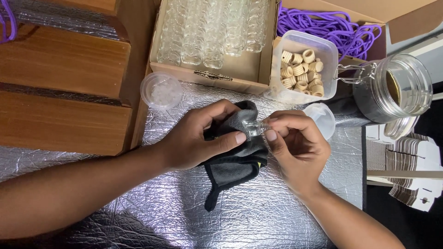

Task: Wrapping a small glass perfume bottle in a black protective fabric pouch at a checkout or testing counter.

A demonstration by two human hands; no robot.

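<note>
Forearms: both reach in from the near edge of the bench [258, 216], which is covered in crinkled silver foil.
Bottle: small glass bottle [254, 128], long axis lying left to right, held above mid-bench between both hands.
Left hand [196, 138]: fingers curl around the dark cloth [235, 161] wrapped about the bottle's body; thumb pressed on top.
Right hand [295, 143]: fingers pinch the bottle's neck end; equally near.
Near: clear funnel [325, 117] just behind the right hand; round lid [160, 90].
Far edge: box of glass bottles [210, 37], tub of wooden beads [304, 69], clip-top jar [392, 87], purple cord [332, 25].
</note>
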